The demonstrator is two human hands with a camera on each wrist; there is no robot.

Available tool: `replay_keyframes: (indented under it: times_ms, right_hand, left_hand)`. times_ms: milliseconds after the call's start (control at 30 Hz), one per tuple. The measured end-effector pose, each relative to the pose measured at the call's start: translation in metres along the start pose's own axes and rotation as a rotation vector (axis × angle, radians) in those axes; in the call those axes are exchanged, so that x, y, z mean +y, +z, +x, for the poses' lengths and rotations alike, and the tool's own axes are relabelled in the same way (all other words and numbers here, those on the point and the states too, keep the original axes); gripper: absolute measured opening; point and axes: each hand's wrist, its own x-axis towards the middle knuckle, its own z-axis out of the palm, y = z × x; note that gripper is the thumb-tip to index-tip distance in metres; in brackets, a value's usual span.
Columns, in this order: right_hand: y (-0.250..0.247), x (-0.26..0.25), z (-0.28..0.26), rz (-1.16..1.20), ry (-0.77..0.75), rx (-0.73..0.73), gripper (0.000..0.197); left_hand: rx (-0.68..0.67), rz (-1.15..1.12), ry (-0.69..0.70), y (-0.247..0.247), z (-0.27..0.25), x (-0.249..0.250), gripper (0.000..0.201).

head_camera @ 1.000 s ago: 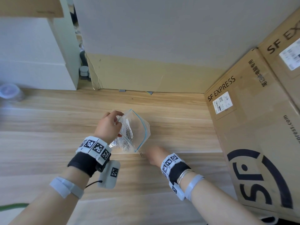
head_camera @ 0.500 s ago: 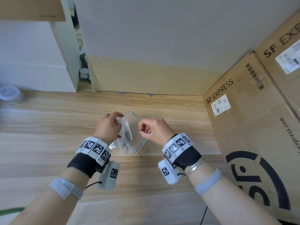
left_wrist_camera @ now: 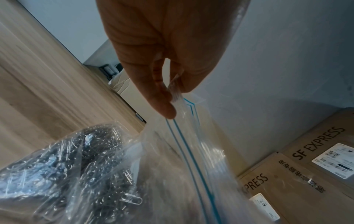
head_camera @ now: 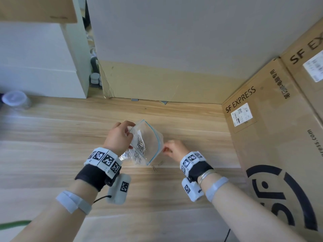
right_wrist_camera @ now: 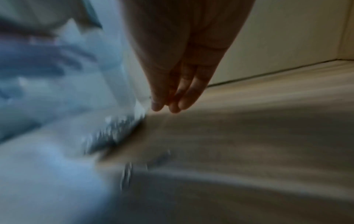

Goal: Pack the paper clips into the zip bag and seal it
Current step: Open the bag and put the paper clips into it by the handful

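Observation:
My left hand (head_camera: 130, 135) pinches the top corner of a clear zip bag (head_camera: 150, 137) with a blue zip line and holds it up, mouth open toward the right. In the left wrist view, thumb and finger (left_wrist_camera: 173, 97) clamp that corner. Silver paper clips (head_camera: 141, 145) lie inside, and a crinkly clear pack of more clips (left_wrist_camera: 76, 166) sits under it. My right hand (head_camera: 166, 148) is low beside the bag's right edge. Its fingers (right_wrist_camera: 166, 107) are straight, close together and hold nothing I can see. A loose paper clip (head_camera: 154, 168) lies on the wooden table just below the bag.
Large SF Express cardboard boxes (head_camera: 279, 137) wall off the right side. A cardboard sheet (head_camera: 157, 84) leans on the back wall. A white cabinet (head_camera: 43, 67) and a clear lidded jar (head_camera: 14, 100) stand at the far left.
My right hand rose from the table to the bag's mouth with a clip, then dropped to the right of the bag. The left hand kept holding the bag up.

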Motion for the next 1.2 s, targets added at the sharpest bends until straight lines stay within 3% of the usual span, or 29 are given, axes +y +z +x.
replay_keyframes:
  times_ms: [100, 300, 400, 567, 667, 833, 1100, 1200]
  right_hand:
    - [0.027, 0.003, 0.000, -0.082, -0.005, -0.147, 0.021]
    - [0.047, 0.007, 0.000, -0.136, 0.047, -0.140, 0.009]
    - [0.049, 0.004, -0.002, -0.165, 0.037, -0.167, 0.012]
    - [0.060, -0.007, -0.008, 0.084, 0.112, 0.007, 0.013]
    - [0.066, -0.013, -0.005, 0.176, 0.172, 0.010, 0.017]
    - [0.071, -0.020, 0.001, 0.073, 0.202, -0.083, 0.012]
    - [0.069, -0.027, -0.004, -0.205, 0.098, -0.167, 0.010]
    - [0.066, -0.028, -0.004, -0.205, 0.096, -0.188, 0.017]
  left_hand:
    - [-0.005, 0.001, 0.003, 0.000, 0.001, -0.001, 0.033]
    - [-0.010, -0.001, -0.002, -0.001, 0.003, -0.005, 0.033]
    - [-0.009, 0.000, 0.006, 0.000, 0.003, -0.005, 0.033]
    - [-0.003, -0.005, 0.009, -0.001, 0.004, -0.007, 0.033]
    - [0.007, -0.004, 0.009, -0.002, 0.003, -0.009, 0.033]
    - [0.011, 0.001, 0.013, -0.003, 0.002, -0.011, 0.033]
    - [0.016, 0.008, 0.011, -0.003, 0.002, -0.010, 0.032]
    - [0.013, 0.007, 0.007, -0.004, 0.001, -0.011, 0.033]
